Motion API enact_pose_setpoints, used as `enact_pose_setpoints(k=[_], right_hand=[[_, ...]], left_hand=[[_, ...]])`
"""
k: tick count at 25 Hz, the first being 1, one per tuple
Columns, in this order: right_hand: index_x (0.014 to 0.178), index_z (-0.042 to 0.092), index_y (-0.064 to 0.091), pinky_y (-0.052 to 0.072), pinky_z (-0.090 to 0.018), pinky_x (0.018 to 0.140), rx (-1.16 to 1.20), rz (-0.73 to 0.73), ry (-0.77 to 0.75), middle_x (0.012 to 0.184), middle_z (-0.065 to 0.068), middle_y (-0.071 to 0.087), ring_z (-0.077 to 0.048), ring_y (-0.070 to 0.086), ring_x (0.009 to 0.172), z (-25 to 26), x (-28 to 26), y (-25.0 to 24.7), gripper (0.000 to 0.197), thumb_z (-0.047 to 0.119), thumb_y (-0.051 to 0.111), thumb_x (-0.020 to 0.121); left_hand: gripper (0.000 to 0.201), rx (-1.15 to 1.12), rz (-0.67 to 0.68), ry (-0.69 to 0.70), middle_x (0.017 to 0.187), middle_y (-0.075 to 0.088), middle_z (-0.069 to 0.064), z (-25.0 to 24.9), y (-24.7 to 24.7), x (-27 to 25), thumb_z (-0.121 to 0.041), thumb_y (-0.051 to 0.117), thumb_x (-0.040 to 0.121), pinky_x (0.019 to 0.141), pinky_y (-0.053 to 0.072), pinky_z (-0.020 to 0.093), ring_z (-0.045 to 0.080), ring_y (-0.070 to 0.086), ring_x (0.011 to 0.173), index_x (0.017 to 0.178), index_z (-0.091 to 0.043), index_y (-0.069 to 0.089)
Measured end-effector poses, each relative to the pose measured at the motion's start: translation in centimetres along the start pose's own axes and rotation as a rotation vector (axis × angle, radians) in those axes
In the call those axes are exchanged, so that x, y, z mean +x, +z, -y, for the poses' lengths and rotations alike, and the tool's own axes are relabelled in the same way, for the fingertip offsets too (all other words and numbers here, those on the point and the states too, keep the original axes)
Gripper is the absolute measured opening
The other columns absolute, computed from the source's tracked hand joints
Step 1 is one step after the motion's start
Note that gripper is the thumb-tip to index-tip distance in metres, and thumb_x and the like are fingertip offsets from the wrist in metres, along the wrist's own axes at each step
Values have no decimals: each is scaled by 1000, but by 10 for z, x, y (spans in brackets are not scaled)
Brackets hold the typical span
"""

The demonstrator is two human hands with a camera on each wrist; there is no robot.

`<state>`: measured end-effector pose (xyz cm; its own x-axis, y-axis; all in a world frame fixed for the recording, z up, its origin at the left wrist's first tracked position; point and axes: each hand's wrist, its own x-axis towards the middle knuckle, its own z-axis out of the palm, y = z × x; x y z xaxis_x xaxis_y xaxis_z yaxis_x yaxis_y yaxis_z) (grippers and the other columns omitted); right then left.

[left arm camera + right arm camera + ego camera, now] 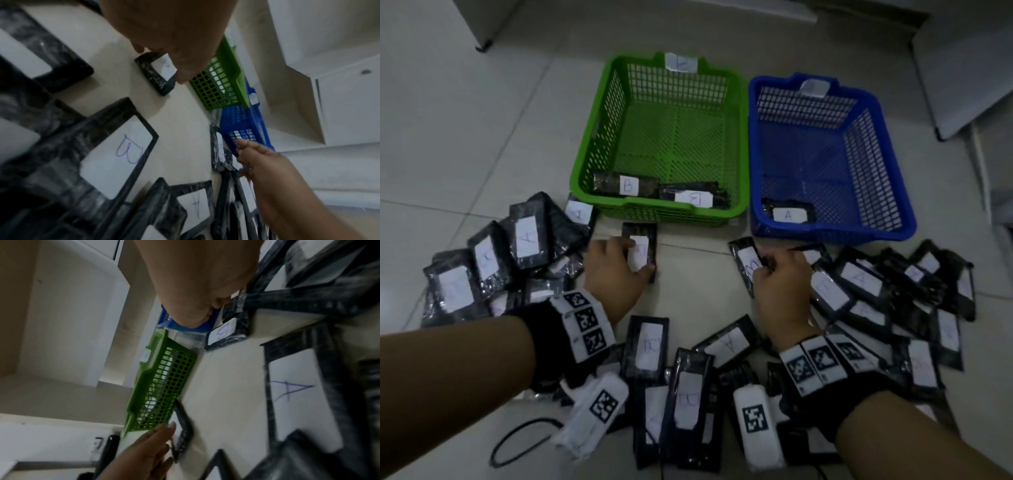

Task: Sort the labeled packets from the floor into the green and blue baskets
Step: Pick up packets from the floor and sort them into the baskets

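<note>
left hand (pixel 616 270) down on a lone b packet (pixel 642 251) on the floor, fingers curled over its near end, thumb at the right edge. packet's long axis pointing straight away from the fingertips toward the green basket (pixel 592 137), just beyond its far end. right hand (pixel 779 277) on another b packet (pixel 748 263), fingers curled onto its right edge; whether pinched tight, cannot tell. that packet lying leftward of the fingertips, long axis angled away, blue basket (pixel 893 212) just past it. likely next: lift forward, left hand nearer the green basket.
</note>
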<state>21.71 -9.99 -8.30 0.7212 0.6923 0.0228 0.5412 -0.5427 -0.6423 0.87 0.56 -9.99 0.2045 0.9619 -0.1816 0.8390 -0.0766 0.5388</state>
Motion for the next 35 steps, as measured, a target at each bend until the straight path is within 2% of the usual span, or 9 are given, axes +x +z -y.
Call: enact_pose_setpoints(k=[3,6,9,13,17,23,26,30,35], right_hand=[[126,8,53,37,-40,95,-232,137,-65,118,-19,52,-36,43,112,-15,1,7,47,13,63,81],[138,9,40,36,-40,99,-333,208,-91,125,-17,47,-34,41,118,-17,7,9,61,17,64,82],[131,8,44,37,-40,98,-379,313,-18,125,-17,46,-34,40,119,-13,11,10,53,21,63,83],[110,15,49,40,-38,90,-338,367,-39,114,-13,52,-33,46,110,-4,8,9,41,19,66,72],[97,30,41,50,-37,79,24,524,-80,96,4,62,-23,62,91,15,-1,5,29,16,61,81],[94,25,51,47,-10,68,525,227,-179,91,14,58,8,57,83,76,18,-12,24,7,63,83],[96,25,50,44,-13,60,441,205,-211,90,14,58,5,56,75,102,50,-14,24,8,60,83],[98,25,49,43,-27,56,196,351,-220,96,-3,59,-17,57,72,114,79,0,23,8,54,84],[107,22,52,37,-26,50,10,461,-272,99,-8,60,-16,53,67,108,91,20,24,7,50,88]], left_hand=[[71,-29,-63,-103,127,45,25,-5,6,7,-25,80,70,98,35,42,38,43,120,128,-2,46],[77,-139,70,-157,126,52,23,-2,6,20,-23,83,67,95,44,41,36,51,116,128,-3,41],[56,-62,239,-134,119,62,15,2,-6,18,-26,77,74,85,47,34,30,59,108,121,-7,50],[24,-43,305,109,102,66,3,1,-31,-4,-25,64,86,76,49,29,20,63,91,108,-20,58],[35,-308,117,357,103,63,-11,-13,-65,-13,-11,60,86,74,51,10,-3,61,86,113,-30,51],[43,-296,-253,456,112,51,10,-40,-105,67,-2,47,83,88,33,4,7,47,101,123,-15,55],[43,-83,-107,341,118,45,17,-40,-107,103,-2,42,88,95,31,16,26,50,108,128,-15,55],[42,113,39,288,124,42,20,-26,-95,119,-2,42,90,100,36,30,35,49,112,129,-11,55],[41,245,-59,419,130,42,23,-18,-85,113,-2,47,87,106,35,41,40,42,121,127,-3,57]])
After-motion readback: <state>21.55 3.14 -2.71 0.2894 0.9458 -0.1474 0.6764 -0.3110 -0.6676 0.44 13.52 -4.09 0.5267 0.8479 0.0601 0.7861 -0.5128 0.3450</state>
